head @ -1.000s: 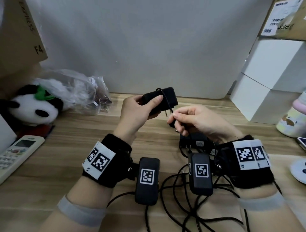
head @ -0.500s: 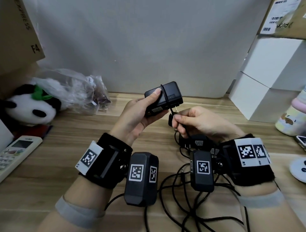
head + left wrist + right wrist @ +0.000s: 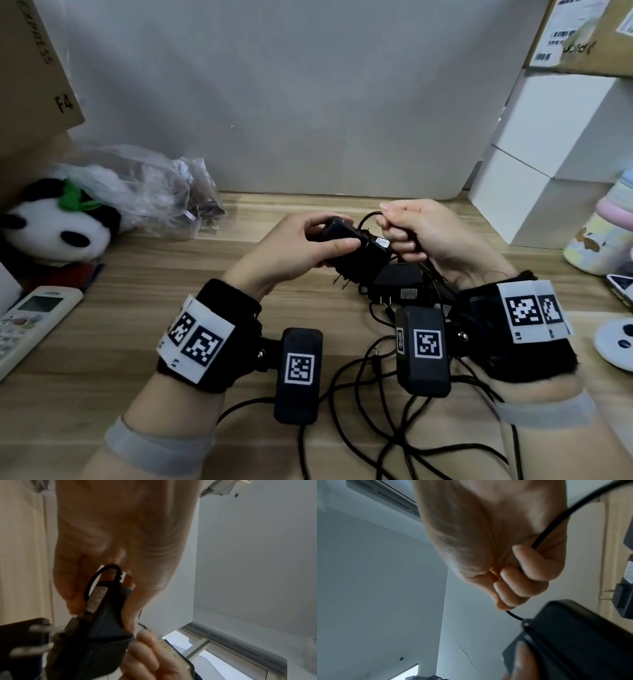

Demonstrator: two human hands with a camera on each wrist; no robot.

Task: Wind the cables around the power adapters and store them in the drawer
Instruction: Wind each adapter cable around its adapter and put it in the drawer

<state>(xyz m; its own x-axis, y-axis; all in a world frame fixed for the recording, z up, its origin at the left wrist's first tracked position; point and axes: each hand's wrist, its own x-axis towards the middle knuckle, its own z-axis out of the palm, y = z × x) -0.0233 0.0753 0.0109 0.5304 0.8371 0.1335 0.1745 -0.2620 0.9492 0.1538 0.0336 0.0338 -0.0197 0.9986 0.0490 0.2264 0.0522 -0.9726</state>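
My left hand [image 3: 308,246] grips a black power adapter [image 3: 356,250] above the wooden desk, thumb on top, its metal prongs pointing down toward me. In the left wrist view the adapter [image 3: 96,626] fills the lower left, its cable [image 3: 96,577] looping over its end. My right hand [image 3: 411,229] pinches that thin black cable [image 3: 368,219] just right of the adapter; the right wrist view shows the cable [image 3: 556,524] running through my curled fingers [image 3: 520,582] to the adapter [image 3: 573,635]. A second black adapter [image 3: 400,284] lies on the desk below my hands. No drawer is in view.
Loose black cables [image 3: 376,428] tangle on the desk [image 3: 137,308] near my wrists. A panda plush [image 3: 58,226], a plastic bag [image 3: 154,195] and a white remote [image 3: 30,322] lie left. White boxes [image 3: 548,154] and a pastel bottle [image 3: 603,236] stand right.
My left hand has lowered and turned the adapter so the prongs point down. My right hand has lifted the cable up and over the adapter's far side.
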